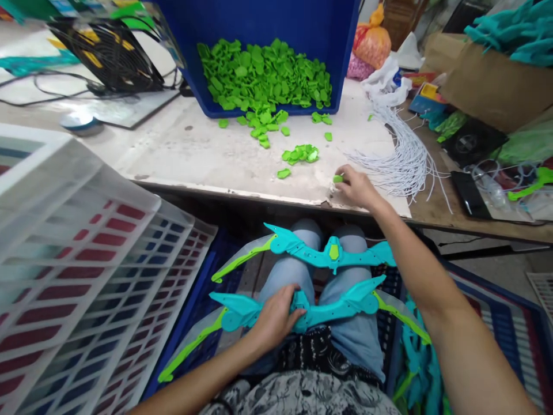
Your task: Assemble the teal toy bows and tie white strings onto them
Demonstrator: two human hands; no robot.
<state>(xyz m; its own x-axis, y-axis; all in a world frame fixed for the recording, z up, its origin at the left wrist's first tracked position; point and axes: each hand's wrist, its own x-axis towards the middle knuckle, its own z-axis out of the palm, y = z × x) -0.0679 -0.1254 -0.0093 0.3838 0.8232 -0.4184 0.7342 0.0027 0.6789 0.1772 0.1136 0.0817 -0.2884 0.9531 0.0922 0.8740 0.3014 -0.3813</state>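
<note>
Two turquoise toy bows with lime-green limbs lie across my lap. My left hand [279, 317] is wrapped round the middle of the nearer toy bow [337, 311]. The farther toy bow [311, 253] rests over my knees and has a green piece set in its centre. At the table's front edge, my right hand [356, 185] pinches a small green plastic piece [337, 179] between its fingertips. A little pile of the same green pieces [301, 154] lies to the left of that hand.
A blue bin [207, 109] full of green pieces lies tipped toward me on the table [173, 155]. White cords [406, 155] spread at the right, near a black phone [470, 195]. A white plastic crate [142, 202] stands at my left. More toy bows [421, 357] are stacked low at my right.
</note>
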